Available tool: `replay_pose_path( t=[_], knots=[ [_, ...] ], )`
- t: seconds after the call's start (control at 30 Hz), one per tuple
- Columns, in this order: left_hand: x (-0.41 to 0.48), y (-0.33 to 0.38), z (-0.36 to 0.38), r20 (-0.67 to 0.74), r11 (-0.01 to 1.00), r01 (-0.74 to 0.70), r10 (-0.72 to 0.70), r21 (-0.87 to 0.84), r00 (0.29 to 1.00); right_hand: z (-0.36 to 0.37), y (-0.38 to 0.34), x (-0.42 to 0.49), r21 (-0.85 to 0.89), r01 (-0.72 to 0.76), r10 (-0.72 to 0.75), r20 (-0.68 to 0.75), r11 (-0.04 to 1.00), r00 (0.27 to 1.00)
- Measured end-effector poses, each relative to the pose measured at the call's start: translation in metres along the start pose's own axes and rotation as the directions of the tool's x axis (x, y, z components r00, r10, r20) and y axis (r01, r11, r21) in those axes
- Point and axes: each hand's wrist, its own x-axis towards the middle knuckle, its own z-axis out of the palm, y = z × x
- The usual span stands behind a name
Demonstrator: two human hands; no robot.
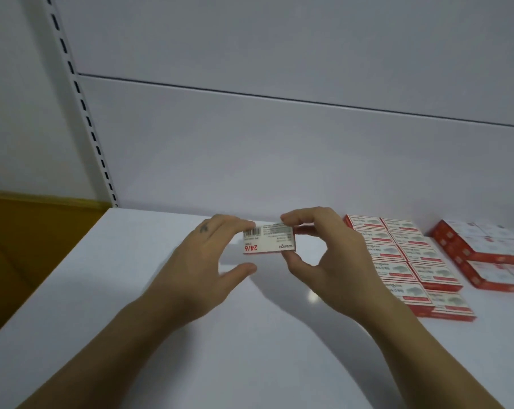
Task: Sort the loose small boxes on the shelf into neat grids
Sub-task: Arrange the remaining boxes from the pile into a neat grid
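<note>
Low in the frame two bare forearms reach in over the white shelf (190, 364). The left hand (208, 255) is spread wide: its fingertips touch the upper left corner of the small box (269, 239), while its thumb hangs apart below, gripping nothing. The right hand (332, 261) does the holding, pinching the box's right end between thumb underneath and forefinger on top.

The box sits at mid-frame, its printed face tipped toward the viewer and its long axis running left to right. From its shadow it looks lifted off the shelf.

The finished grid of boxes (409, 261) lies to the right, just past the right hand, its boxes also lying crosswise. So I'd judge the carry goes rightward, with the right hand the nearer one. A second block of boxes (486, 255) sits at the right edge, well apart from the box. Behind rises the grey back panel (279, 143).
</note>
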Motion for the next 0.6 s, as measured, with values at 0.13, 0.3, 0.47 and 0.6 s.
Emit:
replay_pose_path(
  t=[0.13, 0.3, 0.47, 0.6],
  knots=[
    [-0.001, -0.001, 0.001, -0.02, 0.999, -0.028, 0.028, -0.016, 0.999, 0.002, -0.003, -0.001, 0.2, -0.147, 0.142, 0.036, 0.969, 0.989],
    [0.0, 0.006, -0.009, -0.121, 0.979, 0.011, -0.037, -0.204, 0.992, 0.004, -0.005, 0.001, 0.453, -0.248, 0.257, 0.043, 0.856, 0.965],
    [0.004, 0.022, -0.016, -0.025, 0.768, 0.298, -0.377, -0.567, 0.926, 0.013, -0.014, 0.003, 0.657, -0.349, 0.39, 0.09, 0.668, 0.917],
    [0.004, 0.022, -0.016, 0.095, 0.621, 0.41, -0.476, -0.668, 0.875, 0.015, -0.015, 0.004, 0.685, -0.391, 0.429, 0.126, 0.615, 0.895]
  ],
)
